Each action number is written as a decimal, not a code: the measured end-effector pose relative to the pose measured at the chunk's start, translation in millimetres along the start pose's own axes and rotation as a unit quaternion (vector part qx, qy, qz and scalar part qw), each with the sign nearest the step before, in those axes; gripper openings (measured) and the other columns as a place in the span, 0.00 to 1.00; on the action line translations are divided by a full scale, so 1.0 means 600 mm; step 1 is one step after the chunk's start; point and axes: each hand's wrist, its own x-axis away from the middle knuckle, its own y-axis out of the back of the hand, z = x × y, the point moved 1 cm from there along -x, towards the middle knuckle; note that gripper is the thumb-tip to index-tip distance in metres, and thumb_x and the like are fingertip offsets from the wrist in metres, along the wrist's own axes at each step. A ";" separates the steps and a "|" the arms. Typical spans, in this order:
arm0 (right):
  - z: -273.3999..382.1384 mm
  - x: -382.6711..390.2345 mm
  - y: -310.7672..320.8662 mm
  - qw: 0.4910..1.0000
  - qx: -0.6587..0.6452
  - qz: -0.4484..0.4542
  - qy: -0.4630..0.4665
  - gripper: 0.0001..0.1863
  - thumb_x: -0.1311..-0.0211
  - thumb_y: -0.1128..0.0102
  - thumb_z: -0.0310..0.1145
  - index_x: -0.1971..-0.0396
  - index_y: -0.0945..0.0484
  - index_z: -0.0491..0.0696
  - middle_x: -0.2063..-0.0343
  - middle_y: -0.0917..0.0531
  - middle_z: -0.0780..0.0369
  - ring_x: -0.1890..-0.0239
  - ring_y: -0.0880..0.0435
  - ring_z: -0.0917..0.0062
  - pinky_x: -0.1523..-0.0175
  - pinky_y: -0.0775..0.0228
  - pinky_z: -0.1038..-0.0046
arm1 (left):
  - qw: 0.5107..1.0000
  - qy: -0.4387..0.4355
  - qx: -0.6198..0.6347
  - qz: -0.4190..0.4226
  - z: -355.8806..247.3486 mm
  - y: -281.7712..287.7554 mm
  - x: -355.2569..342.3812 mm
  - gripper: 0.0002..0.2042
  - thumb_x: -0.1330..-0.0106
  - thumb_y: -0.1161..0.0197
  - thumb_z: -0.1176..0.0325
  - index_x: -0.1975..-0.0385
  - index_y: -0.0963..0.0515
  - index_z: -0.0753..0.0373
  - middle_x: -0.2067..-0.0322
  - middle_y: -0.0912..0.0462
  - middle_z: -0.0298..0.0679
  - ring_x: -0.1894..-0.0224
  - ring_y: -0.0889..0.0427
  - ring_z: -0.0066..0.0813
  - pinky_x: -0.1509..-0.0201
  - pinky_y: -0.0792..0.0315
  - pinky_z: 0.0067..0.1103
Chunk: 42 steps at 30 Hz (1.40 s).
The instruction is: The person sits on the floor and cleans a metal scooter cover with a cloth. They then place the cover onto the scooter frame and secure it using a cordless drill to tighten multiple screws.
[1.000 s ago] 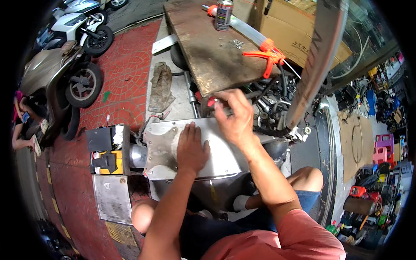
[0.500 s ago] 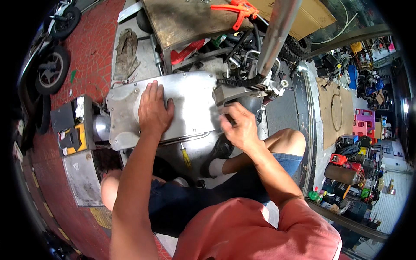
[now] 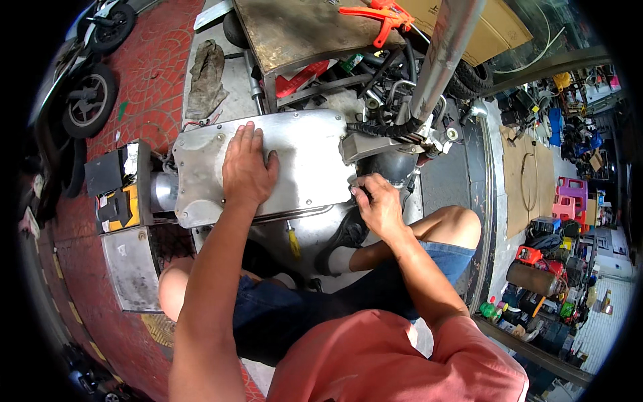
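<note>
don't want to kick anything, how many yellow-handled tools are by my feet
1: the yellow-handled tool lies by the near edge of the metal cover, left of the dark shoe; others may be hidden under the cover.

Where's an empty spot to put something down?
The silver panel has a bare patch between the left hand and right hand. The brown tabletop looks mostly bare left of the orange caulking gun. It's crowded around the slanted metal pole, with machine parts and a tyre close by.
</note>
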 end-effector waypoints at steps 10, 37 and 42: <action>-0.011 0.003 -0.014 0.999 0.006 -0.026 0.035 0.04 0.37 0.29 0.25 0.63 0.14 0.44 0.63 0.15 0.55 0.61 0.13 0.54 0.55 0.19 0.58 | 1.000 -0.005 0.004 -0.005 0.002 -0.001 0.002 0.29 0.29 0.35 0.59 0.32 0.26 0.68 0.25 0.31 0.48 0.22 0.36 0.50 0.18 0.39 0.38; -0.026 0.012 -0.035 0.993 -0.011 -0.081 0.082 0.06 0.41 0.30 0.23 0.64 0.17 0.44 0.59 0.14 0.56 0.59 0.12 0.57 0.53 0.19 0.60 | 1.000 -0.003 -0.002 -0.003 0.000 0.002 0.001 0.29 0.30 0.35 0.59 0.32 0.27 0.68 0.24 0.31 0.48 0.21 0.36 0.48 0.18 0.39 0.39; -0.021 0.011 -0.026 0.994 -0.032 -0.076 0.076 0.08 0.41 0.31 0.21 0.62 0.17 0.44 0.58 0.15 0.56 0.58 0.12 0.58 0.52 0.19 0.62 | 1.000 -0.013 -0.001 -0.013 0.004 -0.003 0.002 0.29 0.29 0.36 0.59 0.31 0.27 0.68 0.24 0.31 0.48 0.21 0.36 0.49 0.18 0.40 0.39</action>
